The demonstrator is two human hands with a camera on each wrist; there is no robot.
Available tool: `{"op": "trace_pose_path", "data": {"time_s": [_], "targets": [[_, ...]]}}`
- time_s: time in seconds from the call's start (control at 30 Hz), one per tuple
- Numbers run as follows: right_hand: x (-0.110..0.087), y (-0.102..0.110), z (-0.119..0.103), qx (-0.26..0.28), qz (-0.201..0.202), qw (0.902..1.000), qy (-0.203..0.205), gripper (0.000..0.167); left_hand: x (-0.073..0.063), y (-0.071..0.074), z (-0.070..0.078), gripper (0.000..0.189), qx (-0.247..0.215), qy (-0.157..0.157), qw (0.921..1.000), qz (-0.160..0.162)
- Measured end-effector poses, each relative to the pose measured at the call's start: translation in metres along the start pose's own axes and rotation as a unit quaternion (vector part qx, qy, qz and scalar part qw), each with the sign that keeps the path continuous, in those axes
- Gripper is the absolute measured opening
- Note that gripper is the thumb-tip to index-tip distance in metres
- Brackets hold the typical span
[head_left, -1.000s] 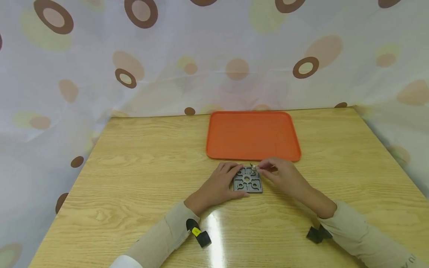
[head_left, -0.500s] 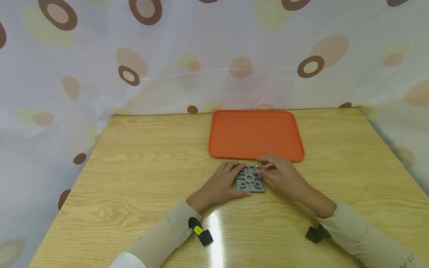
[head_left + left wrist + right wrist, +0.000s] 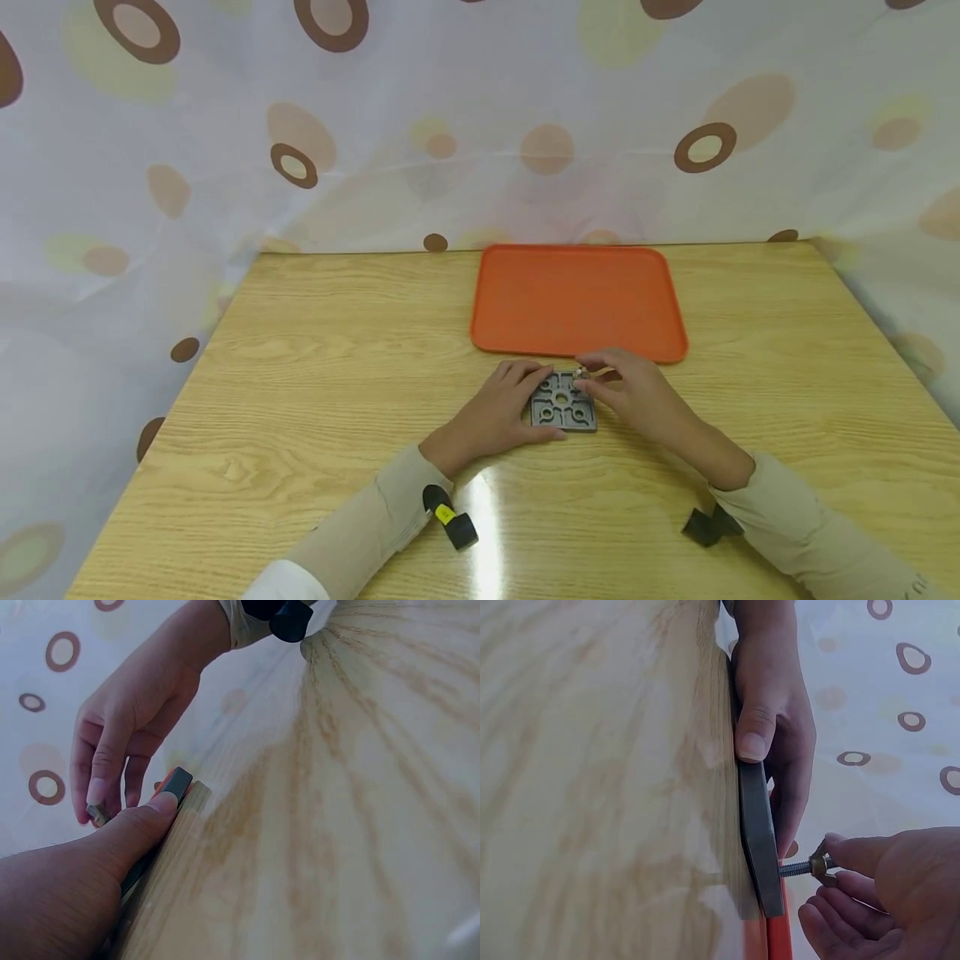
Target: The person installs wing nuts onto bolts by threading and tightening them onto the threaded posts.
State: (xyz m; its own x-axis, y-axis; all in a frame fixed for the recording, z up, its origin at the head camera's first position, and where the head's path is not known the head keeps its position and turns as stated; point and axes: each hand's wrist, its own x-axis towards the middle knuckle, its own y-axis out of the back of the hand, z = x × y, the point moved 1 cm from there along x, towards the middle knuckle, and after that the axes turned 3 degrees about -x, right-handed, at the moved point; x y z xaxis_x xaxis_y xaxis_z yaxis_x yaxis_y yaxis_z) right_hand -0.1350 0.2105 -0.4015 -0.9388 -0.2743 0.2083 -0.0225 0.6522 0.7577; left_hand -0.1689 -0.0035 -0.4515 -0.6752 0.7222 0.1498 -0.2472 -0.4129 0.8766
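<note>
A square grey metal plate (image 3: pixel 564 423) with a larger hole in the middle and smaller ones around it lies on the table. My left hand (image 3: pixel 486 418) grips its left side, thumb along the near edge and fingers at the far edge. In the right wrist view a threaded bolt (image 3: pixel 795 868) stands out from the plate's face near one end. A brass-coloured wing nut (image 3: pixel 820 868) sits on that bolt, apart from the plate with bare thread between. My right hand (image 3: pixel 636 398) pinches the nut's wings between thumb and finger, over the plate's far right corner.
An orange tray (image 3: pixel 579 300) lies just beyond the plate, close to the right fingers. Behind the wood-grain table (image 3: pixel 337 367) hangs a patterned white cloth (image 3: pixel 480 108), which also runs along both sides.
My right thumb and fingers have shifted round the wing nut, and its wings stand at another angle. My left hand keeps its grip on the plate. The head view has drifted slightly.
</note>
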Motion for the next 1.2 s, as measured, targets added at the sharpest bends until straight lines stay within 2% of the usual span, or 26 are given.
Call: {"op": "trace_pose_path", "data": {"time_s": [0.2, 0.5, 0.77, 1.07, 1.2], "targets": [[-0.0014, 0.0019, -0.0019, 0.001, 0.012, 0.9999, 0.007, 0.031, -0.0008, 0.0003, 0.0007, 0.095, 0.0, 0.0, 1.0, 0.0], [-0.0053, 0.005, -0.0003, -0.021, 0.031, 0.9991, 0.018, 0.013, -0.0017, -0.0014, 0.0011, 0.095, 0.0, 0.007, 0.9999, -0.012], [-0.0053, 0.0081, 0.0014, -0.031, 0.012, 0.9994, 0.004, 0.009, -0.0017, -0.003, 0.0011, 0.095, -0.001, 0.006, 0.9999, -0.009], [-0.0037, 0.0075, 0.0024, -0.006, -0.007, 0.9999, -0.001, 0.007, -0.0024, -0.0017, 0.0023, 0.094, -0.008, 0.007, 0.9999, -0.009], [-0.0025, 0.0046, 0.0021, 0.002, -0.009, 0.9999, -0.004, 0.012, -0.0025, -0.0018, 0.0023, 0.094, -0.008, 0.006, 0.9999, -0.007]]}}
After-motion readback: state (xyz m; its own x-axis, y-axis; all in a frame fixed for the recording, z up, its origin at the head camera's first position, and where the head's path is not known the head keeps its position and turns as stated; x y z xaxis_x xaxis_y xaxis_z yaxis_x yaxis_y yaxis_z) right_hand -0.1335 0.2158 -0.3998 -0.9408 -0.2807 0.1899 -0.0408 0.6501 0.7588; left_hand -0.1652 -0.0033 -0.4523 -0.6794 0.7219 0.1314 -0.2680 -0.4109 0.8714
